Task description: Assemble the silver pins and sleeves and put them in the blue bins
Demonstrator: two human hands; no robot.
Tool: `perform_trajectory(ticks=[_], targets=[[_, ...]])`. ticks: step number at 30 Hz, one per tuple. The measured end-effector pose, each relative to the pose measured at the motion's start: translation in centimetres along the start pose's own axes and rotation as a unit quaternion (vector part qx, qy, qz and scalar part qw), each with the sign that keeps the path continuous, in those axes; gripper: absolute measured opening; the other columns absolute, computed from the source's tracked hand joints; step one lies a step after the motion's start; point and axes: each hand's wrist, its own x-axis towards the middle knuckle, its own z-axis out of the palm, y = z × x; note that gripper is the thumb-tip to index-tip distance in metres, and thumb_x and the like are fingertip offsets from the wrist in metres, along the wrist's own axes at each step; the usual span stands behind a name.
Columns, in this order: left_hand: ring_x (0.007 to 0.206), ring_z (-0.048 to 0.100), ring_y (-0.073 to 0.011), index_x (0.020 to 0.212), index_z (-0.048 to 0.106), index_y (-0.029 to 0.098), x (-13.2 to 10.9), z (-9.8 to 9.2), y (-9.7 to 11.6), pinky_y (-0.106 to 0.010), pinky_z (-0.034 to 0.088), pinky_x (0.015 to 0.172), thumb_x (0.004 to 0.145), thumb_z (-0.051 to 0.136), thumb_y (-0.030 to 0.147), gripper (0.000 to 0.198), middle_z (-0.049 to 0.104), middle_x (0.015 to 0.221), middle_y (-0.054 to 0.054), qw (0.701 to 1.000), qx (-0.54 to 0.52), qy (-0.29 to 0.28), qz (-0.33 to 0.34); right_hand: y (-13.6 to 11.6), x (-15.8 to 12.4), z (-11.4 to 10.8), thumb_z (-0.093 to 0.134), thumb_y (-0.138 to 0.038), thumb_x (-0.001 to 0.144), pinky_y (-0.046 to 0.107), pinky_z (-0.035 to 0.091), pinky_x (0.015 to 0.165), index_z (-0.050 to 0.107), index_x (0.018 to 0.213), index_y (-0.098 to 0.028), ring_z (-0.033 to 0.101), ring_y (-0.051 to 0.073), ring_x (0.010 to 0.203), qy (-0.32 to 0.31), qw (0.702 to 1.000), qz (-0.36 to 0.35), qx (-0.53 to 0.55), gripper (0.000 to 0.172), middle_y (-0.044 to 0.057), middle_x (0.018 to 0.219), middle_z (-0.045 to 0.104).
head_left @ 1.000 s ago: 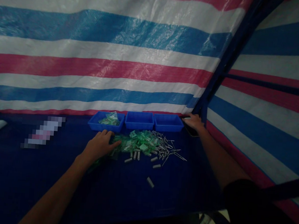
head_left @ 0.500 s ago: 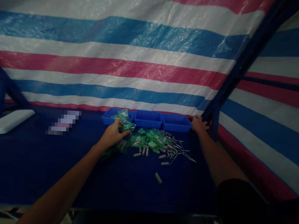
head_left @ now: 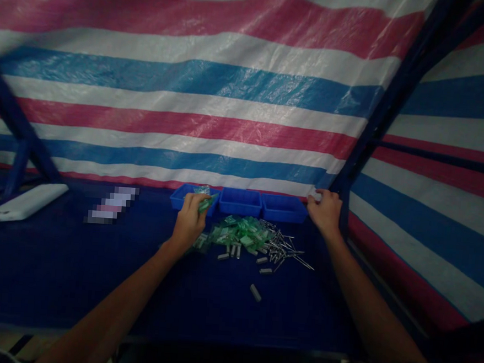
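My left hand [head_left: 190, 219] is closed on a small green plastic packet [head_left: 208, 203], held just in front of the left blue tray [head_left: 176, 200]. A clear packet [head_left: 202, 190] shows in that tray, partly hidden by the hand. My right hand [head_left: 326, 210] is closed on a small whitish, translucent thing [head_left: 316, 195] beyond the right blue tray [head_left: 284, 211]; its kind is unclear. Between my hands lies a heap of green packets [head_left: 240, 231]. Thin metal pins [head_left: 282, 246] are scattered against its right side, and several short metal cylinders [head_left: 255, 292] lie in front.
The middle blue tray [head_left: 240, 208] stands between the other two. A white power-bank-like device [head_left: 31, 202] with a cable and a blurred-out flat item [head_left: 112, 203] lie on the left of the dark blue table [head_left: 200, 306]. Striped sheeting [head_left: 188, 125] and blue frame bars [head_left: 363, 140] enclose the table.
My left hand has lifted a green packet from the heap's left side towards the left tray. My right hand has drawn up with a whitish thing in its fingers. The view has tilted slightly upward.
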Motion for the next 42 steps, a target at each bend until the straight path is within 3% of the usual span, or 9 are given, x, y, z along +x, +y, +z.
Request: perform_trajectory(ticks=[2,6,11,14,19,26,36,40,42], targets=[[0.094,0.051,-0.0178,0.104,0.048,0.018,-0.5,0.5,0.4,-0.034,0.044,0.082,0.075,0.042,0.004,0.033,0.045,0.102,-0.008,0.998,0.002,-0.012,0.057,-4.2,-3.2,0.0,0.045,-0.043,0.079,0.036,0.045,0.075,0.059,0.096,-0.014,0.056,0.023,0.085,-0.128,0.974,0.018,0.187,0.037,0.012,0.089,0.061],[0.092,0.05,-0.0171,0.102,0.049,0.017,-1.6,1.2,1.2,-0.032,0.048,0.078,0.069,0.044,0.0,0.038,0.037,0.108,-0.009,0.987,0.006,-0.101,0.127,-11.4,-9.2,1.9,0.058,-0.046,0.071,0.024,0.039,0.049,0.061,0.076,-0.016,0.052,0.012,0.056,-0.438,0.782,0.048,0.44,0.031,0.004,0.064,0.059],[0.091,0.049,-0.0161,0.11,0.048,0.02,-1.5,1.7,1.4,-0.034,0.048,0.078,0.077,0.04,0.003,0.038,0.032,0.117,-0.01,0.984,0.002,-0.134,0.115,-12.3,-11.8,3.5,0.072,-0.03,0.058,0.022,0.034,0.046,0.059,0.09,-0.019,0.046,0.009,0.05,-0.377,0.713,0.104,0.582,0.036,-0.006,0.056,0.049],[0.088,0.049,-0.0141,0.121,0.042,0.021,-1.0,1.7,1.5,-0.033,0.047,0.078,0.082,0.041,0.012,0.039,0.032,0.121,-0.011,0.989,-0.041,-0.128,0.064,-10.9,-11.6,3.2,0.067,-0.029,0.061,0.025,0.041,0.055,0.058,0.091,-0.019,0.052,0.012,0.059,-0.329,0.741,0.091,0.579,0.033,-0.003,0.064,0.055],[0.063,0.05,-0.0117,0.119,0.043,0.015,-1.2,1.5,1.5,-0.025,0.046,0.061,0.089,0.032,0.038,0.04,0.055,0.079,-0.003,0.948,-0.182,-0.24,-0.106,-10.5,-12.2,1.9,0.052,-0.012,0.069,0.037,0.041,0.082,0.059,0.072,-0.019,0.054,0.018,0.086,-0.158,0.899,-0.17,0.372,0.011,0.003,0.084,0.06],[0.054,0.048,-0.0105,0.085,0.054,0.015,-1.0,0.7,2.2,-0.022,0.038,0.051,0.072,0.05,0.05,0.037,0.052,0.065,0.0,0.876,-0.323,-0.273,-0.234,-11.0,-14.3,2.2,0.048,-0.007,0.069,0.043,0.036,0.089,0.064,0.074,-0.023,0.038,0.023,0.112,-0.111,0.919,-0.311,0.216,0.023,0.005,0.115,0.046],[0.088,0.05,-0.0245,0.1,0.056,0.015,3.1,-1.4,-1.0,-0.037,0.042,0.076,0.07,0.056,0.028,0.033,0.054,0.089,-0.01,0.983,0.13,-0.084,-0.095,-11.0,-14.1,2.1,0.055,-0.024,0.077,0.044,0.038,0.086,0.064,0.091,-0.022,0.037,0.027,0.107,-0.121,0.941,-0.269,0.164,0.017,0.011,0.108,0.044],[0.102,0.044,-0.0326,0.103,0.056,0.015,0.6,-3.3,2.5,-0.048,0.04,0.08,0.073,0.052,0.031,0.034,0.05,0.104,-0.015,0.973,0.1,-0.175,-0.109,-10.8,-14.1,2.6,0.056,-0.027,0.077,0.042,0.038,0.087,0.065,0.086,-0.022,0.039,0.025,0.101,-0.15,0.936,-0.269,0.168,0.014,0.008,0.094,0.051],[0.097,0.049,-0.0267,0.1,0.058,0.024,-2.6,-4.9,5.4,-0.043,0.045,0.075,0.081,0.044,0.035,0.026,0.053,0.101,-0.01,0.905,-0.083,-0.406,-0.097,-10.7,-14.2,3.0,0.056,-0.027,0.077,0.041,0.039,0.086,0.065,0.083,-0.022,0.041,0.024,0.098,-0.163,0.934,-0.265,0.174,0.012,0.007,0.089,0.053]])
